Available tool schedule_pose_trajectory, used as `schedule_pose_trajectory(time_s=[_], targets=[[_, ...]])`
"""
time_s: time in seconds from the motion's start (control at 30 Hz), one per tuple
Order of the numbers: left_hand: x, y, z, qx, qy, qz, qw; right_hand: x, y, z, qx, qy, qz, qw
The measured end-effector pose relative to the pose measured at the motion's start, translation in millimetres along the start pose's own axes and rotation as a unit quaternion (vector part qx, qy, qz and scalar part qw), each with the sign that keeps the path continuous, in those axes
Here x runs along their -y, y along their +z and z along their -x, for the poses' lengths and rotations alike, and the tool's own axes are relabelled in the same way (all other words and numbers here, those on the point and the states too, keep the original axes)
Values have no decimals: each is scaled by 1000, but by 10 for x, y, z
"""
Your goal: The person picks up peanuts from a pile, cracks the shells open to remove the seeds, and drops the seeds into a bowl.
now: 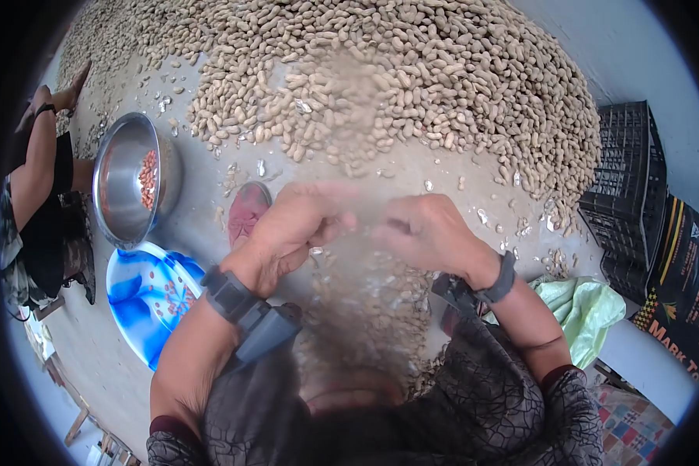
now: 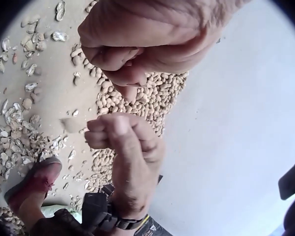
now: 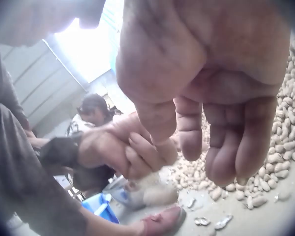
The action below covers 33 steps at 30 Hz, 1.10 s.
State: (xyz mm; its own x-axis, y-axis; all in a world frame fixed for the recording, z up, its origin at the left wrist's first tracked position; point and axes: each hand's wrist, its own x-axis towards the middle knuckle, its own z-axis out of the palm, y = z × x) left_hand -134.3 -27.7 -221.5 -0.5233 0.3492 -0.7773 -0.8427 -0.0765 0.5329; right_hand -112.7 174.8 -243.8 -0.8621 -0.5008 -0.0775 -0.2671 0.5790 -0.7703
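My left hand (image 1: 307, 221), fingers curled toward the palm, hovers over the floor left of my right hand (image 1: 431, 233). What lies inside the left fingers is hidden; I cannot tell whether they hold anything. The right hand's fingers (image 3: 226, 142) hang loosely bent in the right wrist view, with no object visible in them. A blurred pale shell-like piece (image 2: 68, 124) is in mid-air near the right fingertips in the left wrist view. Beyond both hands spreads a large heap of unshelled peanuts (image 1: 443, 85). Empty peanut shells (image 2: 19, 132) litter the floor below.
A steel bowl (image 1: 116, 194) with reddish kernels (image 1: 147, 179) tilts at the left, beside a blue-and-white basin (image 1: 132, 287). Another person (image 1: 35, 171) sits there. My red shoe (image 1: 247, 213) is near the left hand. Black crates (image 1: 625, 163) and a green sack (image 1: 594, 314) stand right.
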Motion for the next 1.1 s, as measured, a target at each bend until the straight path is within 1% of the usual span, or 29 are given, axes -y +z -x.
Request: schedule_pose_trajectory(time_s=[0.03,0.07,0.13,0.17,0.23,0.27,0.3,0.33,0.37,0.43,0.47,0.53,0.57,0.63,0.67,0.7,0.73,0.77,0.8,0.87,0.9,0.93,0.97,1.0,1.03,1.1], targets=[[-13,-23,8,-4,10,6,1000,-103,40,-49,-3,-5,59,998],[0,-62,-1,-1,8,7,1000,-230,71,-128,-3,-3,60,998],[30,-140,-17,-17,20,41,999,-489,133,-354,-49,49,137,988],[44,-165,-20,-18,19,38,999,-578,183,-465,-51,50,135,988],[70,-208,-3,-11,10,55,998,-725,279,-676,-86,13,205,975],[60,-214,11,-11,10,54,998,-895,359,-767,-87,13,204,975],[46,-214,29,-5,18,62,998,-1108,471,-850,-85,-3,247,965],[35,-231,45,1,26,70,997,-1161,515,-905,-82,-19,289,954],[44,-277,39,-2,26,71,997,-1214,550,-912,-81,-21,286,955],[60,-370,17,92,51,178,978,-1222,587,-903,-18,57,278,959],[64,-394,18,87,52,180,978,-1222,603,-877,-15,53,276,960],[6,-341,63,53,47,222,972,-1228,638,-766,27,87,260,961],[-21,-327,90,49,48,225,972,-1253,662,-698,30,84,258,962],[-59,-295,127,85,54,244,965,-1287,683,-581,-45,71,213,973],[-52,-273,133,83,53,245,965,-1323,668,-545,-43,71,211,974],[-46,-245,134,90,52,255,961,-1275,595,-529,-53,173,43,983],[-40,-227,134,99,52,264,958,-1237,522,-505,-61,270,-127,952],[-34,-220,124,99,51,264,958,-1231,462,-471,-72,287,-265,918],[-24,-214,105,102,57,238,964,-1169,395,-448,-73,287,-265,917],[-19,-177,101,104,62,213,969,-1024,248,-391,-94,277,-437,850],[-25,-142,104,107,78,202,970,-1009,198,-371,-80,274,-469,836],[-30,-113,97,110,95,191,971,-988,158,-359,-81,274,-468,836],[-21,-100,80,111,94,191,971,-961,128,-338,-75,264,-510,816],[-11,-95,57,130,99,196,967,-939,103,-310,-69,252,-550,793],[-9,-82,41,150,103,201,963,-918,80,-278,-71,253,-551,792],[-21,-34,47,162,106,199,961,-888,51,-213,-48,247,-636,730]])
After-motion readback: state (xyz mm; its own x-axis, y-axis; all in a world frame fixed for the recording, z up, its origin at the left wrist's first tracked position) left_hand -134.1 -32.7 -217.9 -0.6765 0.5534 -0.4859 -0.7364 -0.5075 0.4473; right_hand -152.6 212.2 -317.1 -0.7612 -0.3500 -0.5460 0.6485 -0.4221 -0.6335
